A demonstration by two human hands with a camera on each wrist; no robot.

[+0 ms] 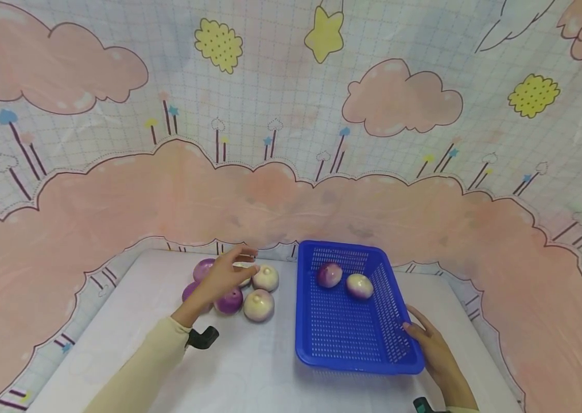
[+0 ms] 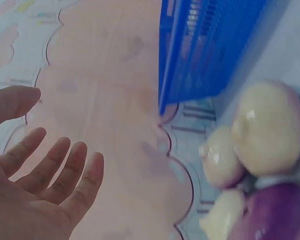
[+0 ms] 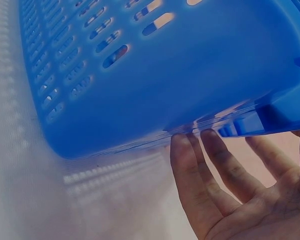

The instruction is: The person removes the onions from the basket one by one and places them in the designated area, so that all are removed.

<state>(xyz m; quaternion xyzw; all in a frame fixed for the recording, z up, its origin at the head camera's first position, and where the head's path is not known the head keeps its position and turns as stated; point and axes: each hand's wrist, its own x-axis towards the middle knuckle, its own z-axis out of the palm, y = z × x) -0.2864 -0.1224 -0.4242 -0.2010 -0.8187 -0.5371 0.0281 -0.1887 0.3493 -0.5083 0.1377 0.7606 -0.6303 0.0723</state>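
Observation:
My left hand (image 1: 224, 276) hovers over a cluster of purple and white onions on the left of the table, its fingers spread and holding nothing. Part of the cluster is hidden beneath it. A purple onion (image 1: 229, 302) and two pale ones, a near onion (image 1: 258, 306) and a far onion (image 1: 266, 278), show beside the hand. My right hand (image 1: 434, 345) holds the right rim of a blue perforated basket (image 1: 342, 335), thumb over the edge and fingers (image 3: 187, 160) against the outside. Inside the basket lie a purple onion (image 1: 329, 275) and a whitish onion (image 1: 360, 286).
A white table (image 1: 265, 373) bears the basket and the onions. Behind and around it hangs a patterned cloth (image 1: 291, 201) with pink clouds and stars. Dark wrist-worn devices, including a left one (image 1: 203, 338), sit at both sleeves.

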